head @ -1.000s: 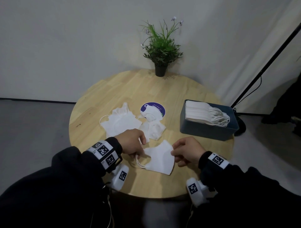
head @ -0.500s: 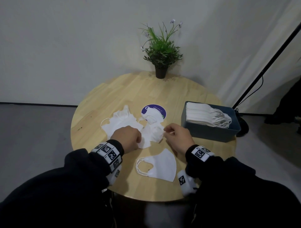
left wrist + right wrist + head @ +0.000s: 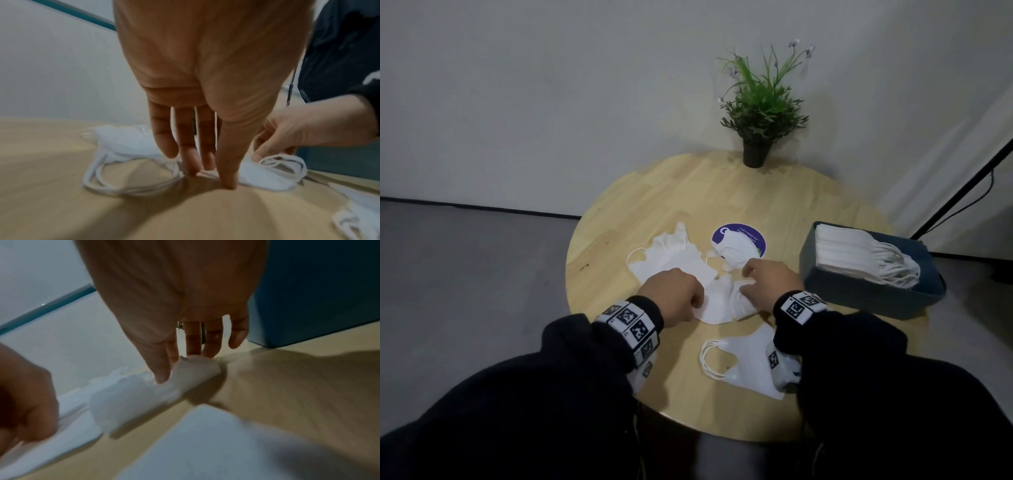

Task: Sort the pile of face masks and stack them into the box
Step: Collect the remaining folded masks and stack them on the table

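- We see both hands on one white mask point(image 3: 717, 301) mid-tabletop point(image 3: 619, 212).
- Left hand point(image 3: 671, 294) pinches its left edge; blurry, so probably.
- Right hand point(image 3: 770, 284) grips its right end.
- Second mask point(image 3: 743, 366) lies nearer us.
- Box point(image 3: 859, 294) at right holds stacked masks point(image 3: 859, 257).

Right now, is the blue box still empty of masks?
No, in the head view the blue box already holds a stack of white masks with their ear loops hanging toward its right end.
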